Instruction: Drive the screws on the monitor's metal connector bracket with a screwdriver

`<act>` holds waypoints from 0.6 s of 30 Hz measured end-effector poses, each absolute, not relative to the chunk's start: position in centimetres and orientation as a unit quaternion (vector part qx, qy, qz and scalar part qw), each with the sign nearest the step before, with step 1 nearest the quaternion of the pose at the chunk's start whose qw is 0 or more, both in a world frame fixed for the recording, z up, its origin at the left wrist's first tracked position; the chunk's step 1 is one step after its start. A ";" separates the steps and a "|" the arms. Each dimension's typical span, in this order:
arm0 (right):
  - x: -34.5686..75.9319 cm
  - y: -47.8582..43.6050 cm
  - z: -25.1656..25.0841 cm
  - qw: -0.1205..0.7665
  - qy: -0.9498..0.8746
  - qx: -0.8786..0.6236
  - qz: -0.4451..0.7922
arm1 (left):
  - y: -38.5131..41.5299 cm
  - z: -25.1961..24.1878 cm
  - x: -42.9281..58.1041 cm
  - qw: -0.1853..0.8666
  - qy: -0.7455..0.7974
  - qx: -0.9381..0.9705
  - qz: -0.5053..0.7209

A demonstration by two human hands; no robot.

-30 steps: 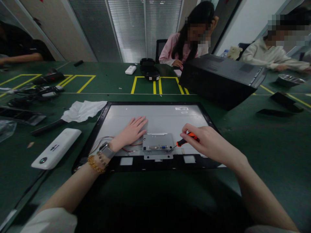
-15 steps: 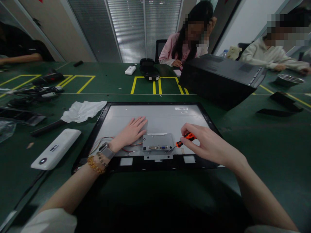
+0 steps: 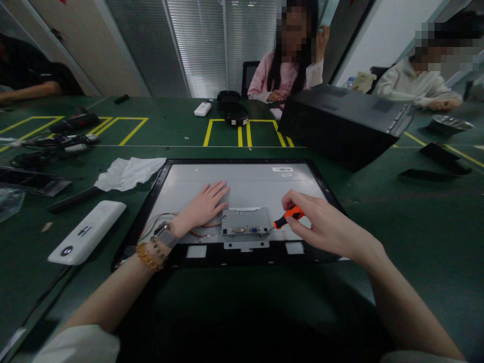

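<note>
A monitor panel (image 3: pixel 249 186) with a black frame lies on the table, its grey metal back upward. My left hand (image 3: pixel 202 204) rests flat on that back, fingers spread, left of a small metal connector box (image 3: pixel 245 219). The box carries a white and a blue video port on its near side. My right hand (image 3: pixel 313 222) grips an orange and black screwdriver (image 3: pixel 289 216). Its thin shaft slants down to the left, with the tip at the box's lower right, by the blue port. Thin wires (image 3: pixel 161 218) run out from beneath my left wrist.
Left of the panel are a white power bank (image 3: pixel 88 232) with a cable, a crumpled tissue (image 3: pixel 130 173) and tangled black cables (image 3: pixel 53 146). A large black casing (image 3: pixel 340 126) stands behind at right. Across the table sits a person in pink (image 3: pixel 283 75); others sit at both sides.
Across the table, the person in pink has raised their head. The person at right has drawn their hands together. My hands and the screwdriver are almost unmoved.
</note>
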State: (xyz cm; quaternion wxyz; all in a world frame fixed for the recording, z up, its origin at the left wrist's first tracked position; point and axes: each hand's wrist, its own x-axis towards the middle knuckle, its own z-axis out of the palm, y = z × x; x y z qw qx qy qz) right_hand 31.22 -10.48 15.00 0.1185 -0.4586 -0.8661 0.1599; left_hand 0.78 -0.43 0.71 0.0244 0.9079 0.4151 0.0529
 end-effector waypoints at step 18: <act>31.2 -10.3 14.9 0.076 -0.861 -0.482 0.145 | -0.3 0.4 0.7 0.015 0.414 0.909 0.051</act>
